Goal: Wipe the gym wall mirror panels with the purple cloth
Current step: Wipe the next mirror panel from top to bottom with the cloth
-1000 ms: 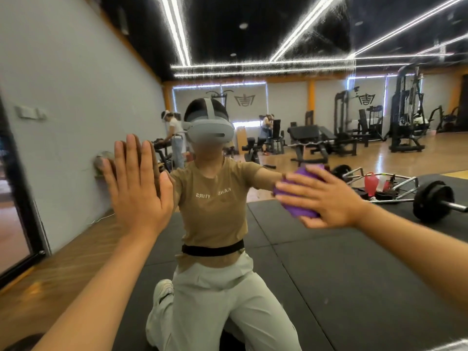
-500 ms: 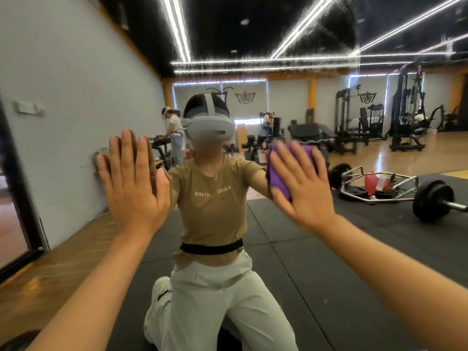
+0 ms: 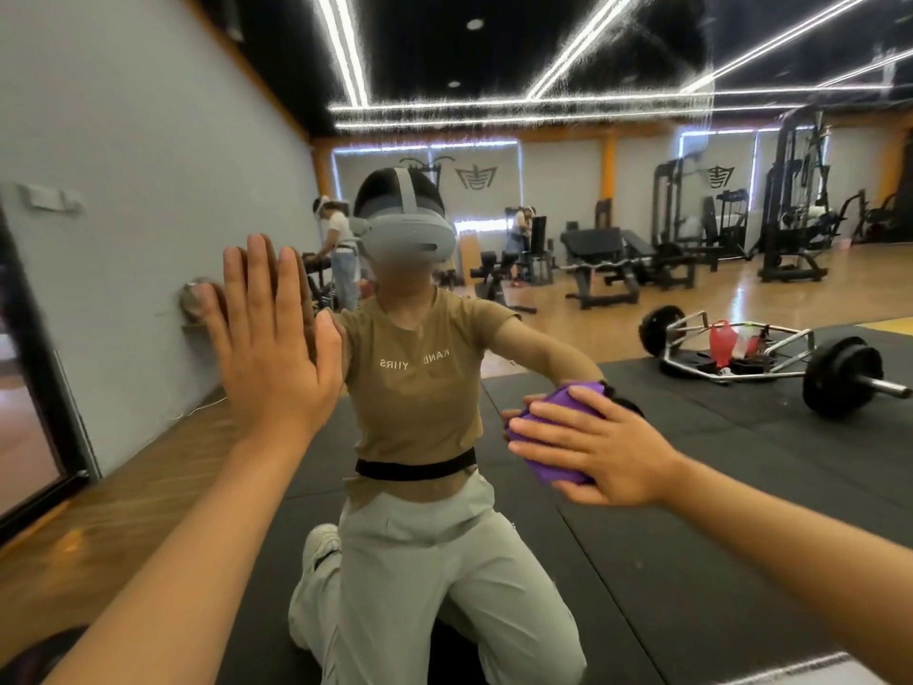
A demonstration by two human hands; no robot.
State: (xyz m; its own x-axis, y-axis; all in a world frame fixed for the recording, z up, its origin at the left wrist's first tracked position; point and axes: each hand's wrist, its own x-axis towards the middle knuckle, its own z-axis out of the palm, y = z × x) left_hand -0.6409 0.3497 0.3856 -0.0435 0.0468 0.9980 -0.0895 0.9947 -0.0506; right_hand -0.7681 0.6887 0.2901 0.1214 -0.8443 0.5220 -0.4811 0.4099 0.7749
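The wall mirror [image 3: 657,575] fills the whole view and shows my kneeling reflection. My left hand [image 3: 269,358] lies flat on the glass at the left, fingers straight and pointing up, meeting its reflection. Lower and to the right, my right hand [image 3: 598,454] presses the bunched purple cloth [image 3: 568,395] against the mirror, fingers stretched out to the left over it. Most of the cloth is hidden under the palm. Faint smears run across the glass near the top.
All in reflection: black floor mats [image 3: 741,487] under me, a loaded barbell [image 3: 840,378] and a trap bar [image 3: 731,351] at the right, benches and weight machines [image 3: 790,215] behind, other people [image 3: 341,249] far back, and a dark door frame [image 3: 34,388] at the left.
My right hand has swept the cloth down the glass and turned from fingers-up to fingers pointing left. My left hand stays flat in about the same spot.
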